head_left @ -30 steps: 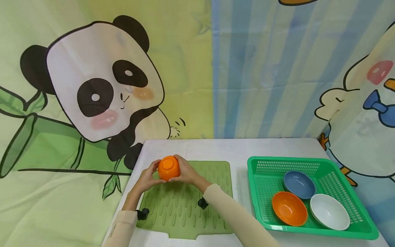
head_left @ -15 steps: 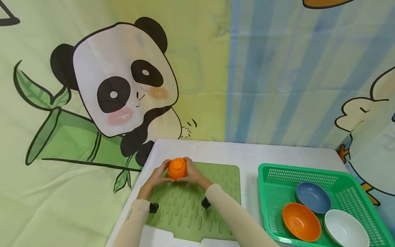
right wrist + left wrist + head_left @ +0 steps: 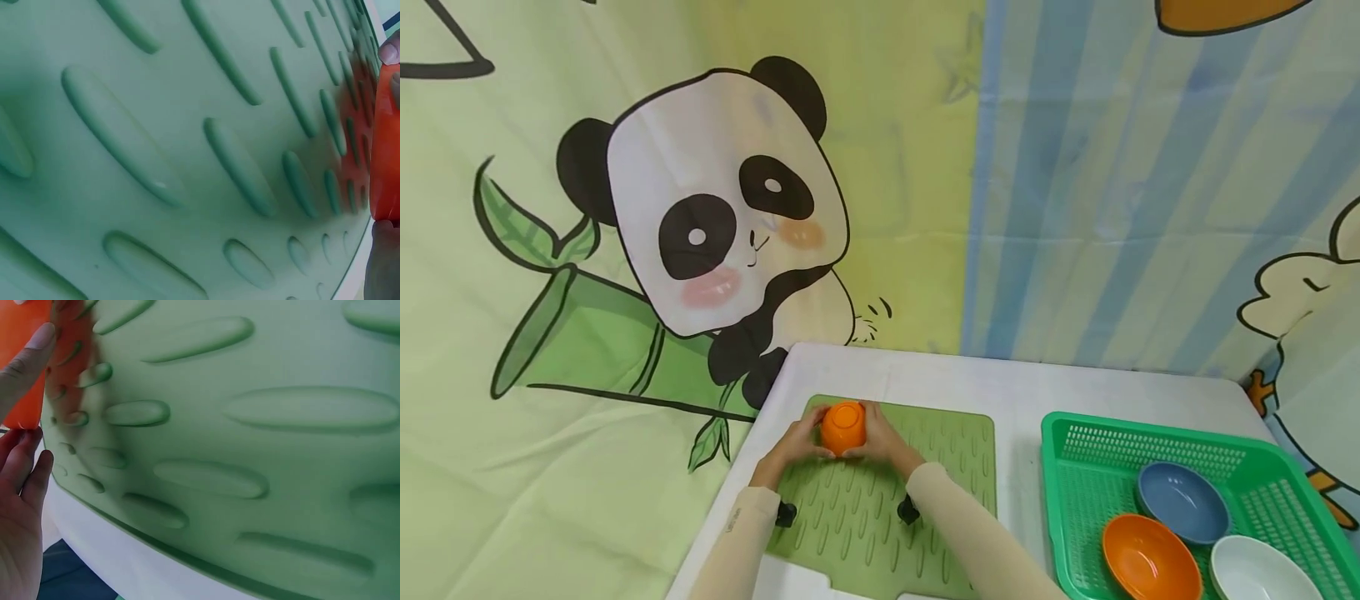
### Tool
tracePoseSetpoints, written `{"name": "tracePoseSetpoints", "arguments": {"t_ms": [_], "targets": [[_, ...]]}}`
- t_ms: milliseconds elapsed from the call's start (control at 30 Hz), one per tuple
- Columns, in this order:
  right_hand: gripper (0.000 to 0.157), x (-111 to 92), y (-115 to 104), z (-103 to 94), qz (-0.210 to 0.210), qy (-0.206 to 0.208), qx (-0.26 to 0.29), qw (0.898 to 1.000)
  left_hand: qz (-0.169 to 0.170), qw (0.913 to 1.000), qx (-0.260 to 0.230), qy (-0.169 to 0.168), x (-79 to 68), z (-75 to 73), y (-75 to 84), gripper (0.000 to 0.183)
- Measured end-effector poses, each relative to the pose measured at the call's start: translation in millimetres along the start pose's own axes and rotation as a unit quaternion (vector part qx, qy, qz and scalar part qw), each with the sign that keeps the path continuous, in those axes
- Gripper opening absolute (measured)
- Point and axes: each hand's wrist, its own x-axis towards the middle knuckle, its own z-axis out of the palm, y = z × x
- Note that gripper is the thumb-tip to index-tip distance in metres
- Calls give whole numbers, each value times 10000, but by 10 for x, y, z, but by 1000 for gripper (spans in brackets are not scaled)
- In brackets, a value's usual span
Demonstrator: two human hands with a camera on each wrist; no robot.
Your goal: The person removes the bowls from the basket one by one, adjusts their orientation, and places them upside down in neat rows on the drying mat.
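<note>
An upside-down orange bowl, its foot ring facing up, is held between both hands at the far left part of the green mat. My left hand grips its left side, thumb toward me and fingers behind. On the right side my right hand holds it the same way. In the left wrist view the thumb lies on the orange bowl and the fingertips touch its edge. The right wrist view shows the orange bowl pinched at the edge of the frame, with an orange reflection on the mat. Whether the rim touches the mat I cannot tell.
To the right stands a green basket with a blue bowl, another orange bowl and a white bowl in it. Behind the white table hangs a cartoon curtain.
The head view has turned a little left and up. Both hands have brought the orange bowl slightly toward me and lower over the mat, keeping their grip.
</note>
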Motion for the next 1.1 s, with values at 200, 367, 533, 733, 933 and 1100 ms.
{"name": "tracePoseSetpoints", "arguments": {"t_ms": [200, 367, 533, 733, 933, 1100], "targets": [[99, -39, 60, 64, 14, -43, 49, 10000, -159, 9998, 2, -104, -51, 43, 36, 91], [98, -71, 71, 102, 9, -3, 117, 9999, -196, 9996, 62, -167, -79, 90, 16, 91], [98, -74, 81, 127, -29, 34, 140, 9999, -245, 9991, 327, -145, -89, 114, 29, 91], [99, -65, 78, 125, 7, 35, 105, 9999, -279, 9984, 479, -92, -90, 130, 31, 92], [100, -48, 102, 153, -39, 41, -10, 10000, -326, 9981, 519, -89, -101, 138, 34, 93], [101, -43, 115, 172, -40, 38, -65, 10000, -416, 9978, 514, -107, -107, 146, 40, 92]]}}
